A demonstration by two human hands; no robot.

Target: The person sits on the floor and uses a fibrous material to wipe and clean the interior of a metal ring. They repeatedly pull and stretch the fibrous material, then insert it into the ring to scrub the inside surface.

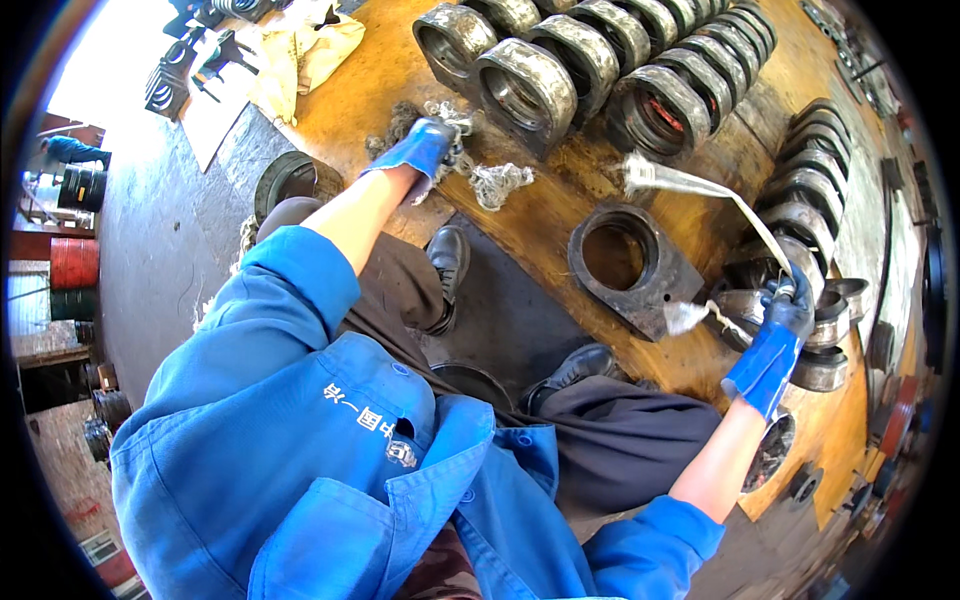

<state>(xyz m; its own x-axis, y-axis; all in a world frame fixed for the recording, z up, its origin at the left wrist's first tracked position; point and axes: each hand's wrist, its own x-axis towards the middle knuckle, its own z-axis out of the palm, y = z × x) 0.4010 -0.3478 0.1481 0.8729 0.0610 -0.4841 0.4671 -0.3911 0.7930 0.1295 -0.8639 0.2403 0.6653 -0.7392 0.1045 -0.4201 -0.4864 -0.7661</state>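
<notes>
My left hand (pixel 428 148), in a blue glove, is stretched out across the rusty orange work surface (pixel 540 215), fingers curled down into a tangle of grey cotton waste (pixel 480 172) that lies just in front of the rows of ring housings (pixel 590 65); I would call the grip closed on the fibres, though the fingertips themselves are buried. My right hand (pixel 785 310), also blue-gloved, is clenched round a white rag strip (pixel 715 195) that runs taut up and away to a frayed end near the rings, with another short tuft sticking out below my fist. The waste and the strip look light, soft and limp, likely to snag on rough edges, so I judge they are best taken in a full bunch rather than by a loose thread. Between my hands lies a separate square steel block with a round bore (pixel 625 262), flat on the surface; it looks heavy, stiff and greasy, best gripped by its outer flanks. The bore appears empty, showing only rusty brown inside. The open rings at the top look hollow too, one showing a red streak within. My black boots (pixel 450 262) rest on the dark floor below.
</notes>
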